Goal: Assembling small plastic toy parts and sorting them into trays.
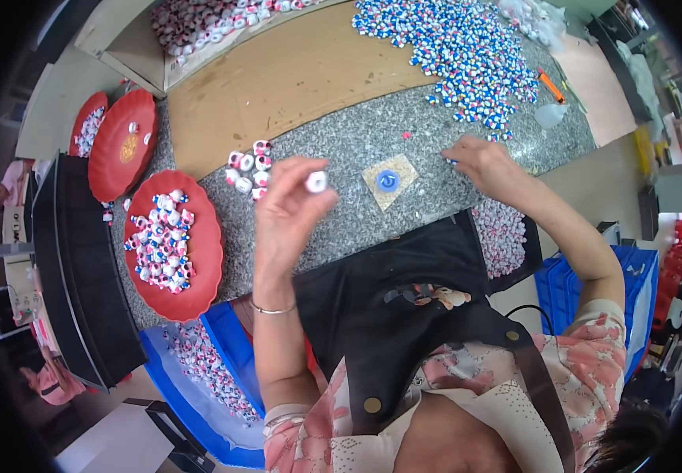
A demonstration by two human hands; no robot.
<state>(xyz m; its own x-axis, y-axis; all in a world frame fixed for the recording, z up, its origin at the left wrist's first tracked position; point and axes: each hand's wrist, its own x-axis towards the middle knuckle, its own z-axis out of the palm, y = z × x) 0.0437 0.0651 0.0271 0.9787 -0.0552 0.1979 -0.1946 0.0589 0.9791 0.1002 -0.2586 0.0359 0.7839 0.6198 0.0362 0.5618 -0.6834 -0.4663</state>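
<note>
One speckled grey table (333,138) surrounds a square pad (383,200), set centrally, presumably within reach of both hands. Beyond the pad lies a brown cardboard sheet (278,87), perhaps shielding the stone. Beyond and right of the pad spreads a heap of blue-and-white pieces (475,59); well left of it, a red scalloped tray (208,251) holds white-and-pink figures (159,248), its rim probably stopping strays. The left hand (289,205) and right hand (483,162) flank the pad. Upon it sits a blue round holder (388,181), likely raised for easy access. Left of the pad, thumb and fingers pinch a white piece (316,182), its round end exposed; right of it, the other fingers press together on a mostly hidden small blue piece (454,162).
</note>
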